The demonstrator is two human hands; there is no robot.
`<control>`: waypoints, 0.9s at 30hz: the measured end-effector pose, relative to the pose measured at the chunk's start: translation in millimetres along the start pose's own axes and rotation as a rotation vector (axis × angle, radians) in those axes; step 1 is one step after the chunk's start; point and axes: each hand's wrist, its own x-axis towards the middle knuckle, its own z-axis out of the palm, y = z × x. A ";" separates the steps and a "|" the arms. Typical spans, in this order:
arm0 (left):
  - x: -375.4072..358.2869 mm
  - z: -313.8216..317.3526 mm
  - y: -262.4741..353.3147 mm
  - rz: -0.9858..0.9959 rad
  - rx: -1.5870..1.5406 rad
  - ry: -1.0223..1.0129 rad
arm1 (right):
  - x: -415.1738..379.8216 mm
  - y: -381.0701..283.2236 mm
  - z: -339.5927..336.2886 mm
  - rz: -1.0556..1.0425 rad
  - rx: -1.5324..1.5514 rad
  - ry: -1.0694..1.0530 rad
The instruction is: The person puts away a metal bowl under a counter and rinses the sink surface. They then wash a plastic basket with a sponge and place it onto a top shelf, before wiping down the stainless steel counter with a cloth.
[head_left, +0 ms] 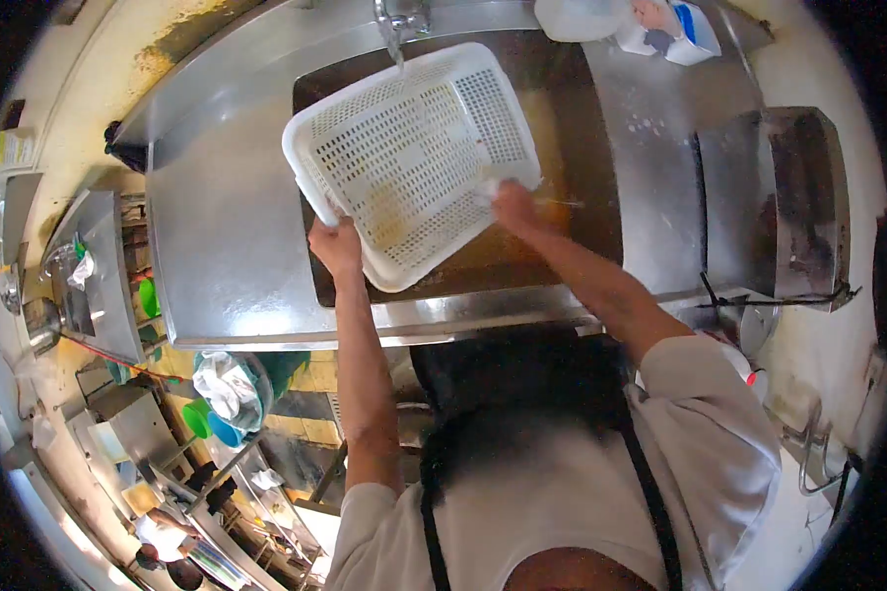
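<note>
A white perforated plastic basket (394, 148) is tilted over the sink (572, 128), under the faucet (396, 30). A yellowish-brown patch shows on its inner floor near the front. My left hand (337, 246) is closed on the basket's near left rim. At the basket's right side, my right hand (514, 205) is closed around something small and whitish, blurred by motion. A thin pale streak sticks out to the right of that fist. What exactly it holds cannot be made out.
Steel counter (217, 187) flanks the sink. A whitish jug (581, 15) and a blue-and-white carton (692, 34) stand at the back right. Lower left, a bin holds a white bag (229, 386). Another person (163, 537) is far off at lower left.
</note>
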 end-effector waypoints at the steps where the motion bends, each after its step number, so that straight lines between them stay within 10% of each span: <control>1: 3.2 7.4 -16.9 -0.039 0.026 0.012 | -0.1 -19.4 20.0 0.042 0.077 0.066; 3: 9.3 21.2 -24.1 -0.041 0.171 0.039 | -50.6 -140.4 30.7 -0.085 -0.008 -0.049; 5: 20.7 14.0 -30.4 -0.084 -0.117 -0.064 | -83.2 -164.4 20.8 -0.824 0.036 0.226; 7: 3.6 -3.9 -20.9 -0.092 -0.150 -0.092 | -68.9 -118.2 -9.0 -0.447 -0.101 -0.267; 13: -15.9 0.6 -45.5 -0.135 -0.166 -0.128 | 33.5 -47.7 -4.3 0.114 0.132 0.238; 16: -13.3 19.4 -41.2 -0.253 -0.135 -0.178 | 24.4 -76.5 117.3 -0.273 -0.274 0.206; 18: -17.1 10.5 -26.4 -0.355 -0.168 -0.167 | -34.1 -123.0 55.6 -0.577 -0.067 0.167; 20: -20.8 0.1 -29.3 -0.283 -0.245 -0.127 | -22.4 -108.2 -18.4 -0.372 -0.107 -0.168; 23: -28.7 -1.0 -32.4 -0.214 -0.163 -0.146 | -2.2 -74.2 -3.5 -0.108 -0.058 0.078; 27: -14.9 6.5 -59.2 -0.241 -0.087 -0.152 | -43.4 -126.4 63.1 -0.356 0.007 -0.172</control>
